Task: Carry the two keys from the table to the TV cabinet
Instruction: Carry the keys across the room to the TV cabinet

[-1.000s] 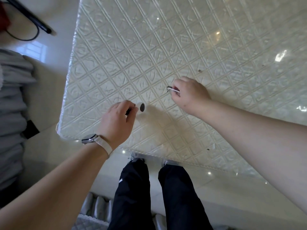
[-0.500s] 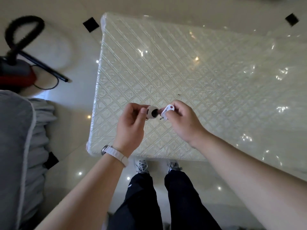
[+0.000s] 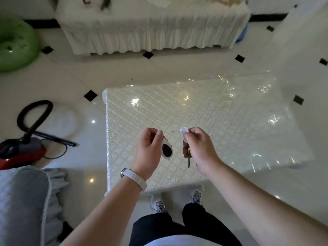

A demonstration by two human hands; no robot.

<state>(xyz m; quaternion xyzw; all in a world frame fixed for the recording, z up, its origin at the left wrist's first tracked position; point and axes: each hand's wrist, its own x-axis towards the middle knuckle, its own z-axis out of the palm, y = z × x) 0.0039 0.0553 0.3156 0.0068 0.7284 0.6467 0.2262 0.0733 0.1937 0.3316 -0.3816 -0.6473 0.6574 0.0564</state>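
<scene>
My left hand pinches a white oval key fob with a black centre, which hangs down from my fingertips. In my right hand is a key with a white head; its metal blade points down below my fist. Both hands hover above the near left part of the table, which has a white quilted cover under shiny plastic. Across the floor at the top stands a long low cabinet draped in white frilled cloth.
A red vacuum cleaner with a black hose lies on the tiled floor at left. A green inflatable ring sits at the far left. A grey quilted sofa edge is at the lower left. Small items lie on the cabinet top.
I have stood up and my view has pulled back from the table. Both hands have lifted the keys off the table, and they now hang from my fingers, slightly further apart.
</scene>
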